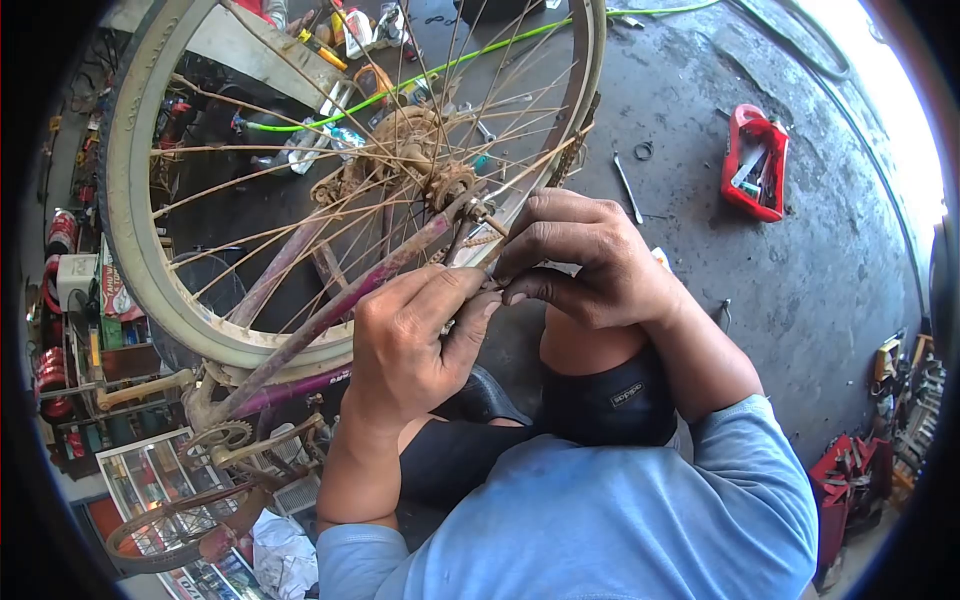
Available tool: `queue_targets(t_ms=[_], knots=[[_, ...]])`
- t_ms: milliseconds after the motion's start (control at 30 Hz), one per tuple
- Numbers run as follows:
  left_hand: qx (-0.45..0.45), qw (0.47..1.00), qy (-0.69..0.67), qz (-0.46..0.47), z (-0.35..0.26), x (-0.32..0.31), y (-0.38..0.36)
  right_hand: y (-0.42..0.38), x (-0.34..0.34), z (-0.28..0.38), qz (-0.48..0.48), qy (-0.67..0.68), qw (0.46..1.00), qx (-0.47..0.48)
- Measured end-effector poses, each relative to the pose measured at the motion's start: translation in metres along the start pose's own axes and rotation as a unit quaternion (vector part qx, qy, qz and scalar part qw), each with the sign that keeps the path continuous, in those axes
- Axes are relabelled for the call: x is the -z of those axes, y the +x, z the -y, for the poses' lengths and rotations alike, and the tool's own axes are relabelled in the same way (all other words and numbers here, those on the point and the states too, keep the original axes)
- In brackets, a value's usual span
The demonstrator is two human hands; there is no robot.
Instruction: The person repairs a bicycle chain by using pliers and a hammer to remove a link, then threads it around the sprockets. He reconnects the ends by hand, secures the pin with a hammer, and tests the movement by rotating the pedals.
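Note:
My left hand point(410, 335) and my right hand point(595, 258) meet just below the hub of a rusty bicycle wheel point(132, 175). Thumb and fingers of both hands are pinched around something small and mostly hidden, too small to name. Beside the fingertips, a short stretch of bicycle chain point(484, 239) shows near the axle end. More dark, greasy chain point(570, 158) hangs by the rim, above my right hand. The purple frame tube point(370, 280) runs from the axle down past my left hand to the crank area. Dirt darkens the fingers of both hands.
On the floor to the right are a wrench point(628, 188), a small ring point(643, 151) and a red tool tray point(753, 165). A green hose point(500, 44) passes behind the wheel. Shelves with goods point(150, 480) stand at left; red bins point(845, 480) are at lower right.

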State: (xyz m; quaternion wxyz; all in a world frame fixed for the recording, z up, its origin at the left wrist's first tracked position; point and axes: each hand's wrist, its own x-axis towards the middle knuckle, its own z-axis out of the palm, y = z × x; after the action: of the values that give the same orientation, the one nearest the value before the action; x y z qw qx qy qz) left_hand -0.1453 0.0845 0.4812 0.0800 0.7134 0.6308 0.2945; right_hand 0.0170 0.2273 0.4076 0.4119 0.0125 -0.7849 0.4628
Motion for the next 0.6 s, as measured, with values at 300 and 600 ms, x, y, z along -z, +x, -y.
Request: queue_targets(t_ms=[300,600], knots=[[0.056,0.998,-0.013,-0.03,0.014,-0.026,-0.014,-0.003,-0.004,-0.006,0.029,-0.059,0.997,-0.043],[0.037,0.997,0.009,-0.07,0.021,-0.039,-0.021,-0.002,-0.006,-0.006,0.036,-0.084,0.994,-0.055]])
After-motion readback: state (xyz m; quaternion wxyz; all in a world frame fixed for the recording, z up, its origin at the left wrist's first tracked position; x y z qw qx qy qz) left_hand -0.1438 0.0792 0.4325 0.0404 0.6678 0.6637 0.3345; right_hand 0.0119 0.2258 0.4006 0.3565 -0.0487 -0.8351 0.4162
